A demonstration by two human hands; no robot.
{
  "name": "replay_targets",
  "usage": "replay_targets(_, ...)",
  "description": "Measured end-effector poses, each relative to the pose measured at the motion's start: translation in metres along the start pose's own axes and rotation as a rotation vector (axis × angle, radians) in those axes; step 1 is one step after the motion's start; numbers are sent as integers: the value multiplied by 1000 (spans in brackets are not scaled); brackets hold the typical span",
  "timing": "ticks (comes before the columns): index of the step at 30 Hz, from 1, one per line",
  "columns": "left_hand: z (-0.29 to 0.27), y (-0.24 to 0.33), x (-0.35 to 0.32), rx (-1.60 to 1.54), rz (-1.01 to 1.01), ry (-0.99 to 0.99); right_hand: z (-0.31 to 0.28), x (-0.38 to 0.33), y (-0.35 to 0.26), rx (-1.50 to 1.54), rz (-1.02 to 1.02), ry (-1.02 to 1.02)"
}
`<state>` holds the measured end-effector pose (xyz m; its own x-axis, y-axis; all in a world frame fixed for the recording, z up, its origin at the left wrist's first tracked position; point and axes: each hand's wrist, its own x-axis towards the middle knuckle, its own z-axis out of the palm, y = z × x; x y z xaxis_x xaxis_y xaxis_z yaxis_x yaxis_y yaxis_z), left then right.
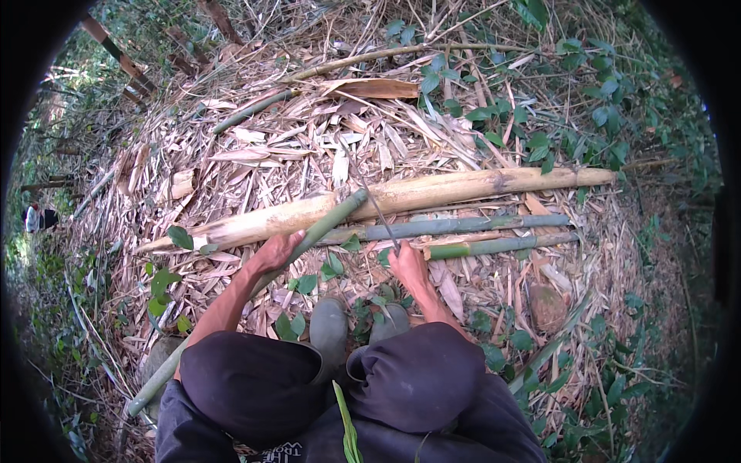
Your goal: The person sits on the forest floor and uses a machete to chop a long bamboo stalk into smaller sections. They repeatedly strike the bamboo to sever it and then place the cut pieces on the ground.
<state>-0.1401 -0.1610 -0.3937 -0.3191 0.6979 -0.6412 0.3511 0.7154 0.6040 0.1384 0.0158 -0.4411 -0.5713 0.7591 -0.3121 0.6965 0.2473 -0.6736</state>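
Note:
My left hand (278, 251) is wrapped round a green bamboo pole (327, 222), which slants from beside my left leg up to the right. The pole's far end rests on or just above a thick, pale log (451, 193). In my right hand (409, 268), closed round its handle, is a machete (378, 207), seen nearly edge-on. Its thin blade points away and to the left, passing close by the pole's far end; whether it touches the pole I cannot tell. My fingers hide most of the handle.
Two cut bamboo pieces, one grey-green (478, 225) and one greener (502, 245), lie nearer than the log. Dry bamboo sheaths (270, 154) litter the ground. My boots (329, 332) stand close behind. Leafy plants (579, 100) grow far right; a distant person (32, 218) appears far left.

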Motion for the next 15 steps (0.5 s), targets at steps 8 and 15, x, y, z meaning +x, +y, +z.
replay_targets(8, -2, 4, -13, 10, 30, 51, 14, -15, 22, -92, 84, -88)
replay_targets(15, -2, -1, -11, 160, 103, 38, -1, -11, 9, -4, 153, -155)
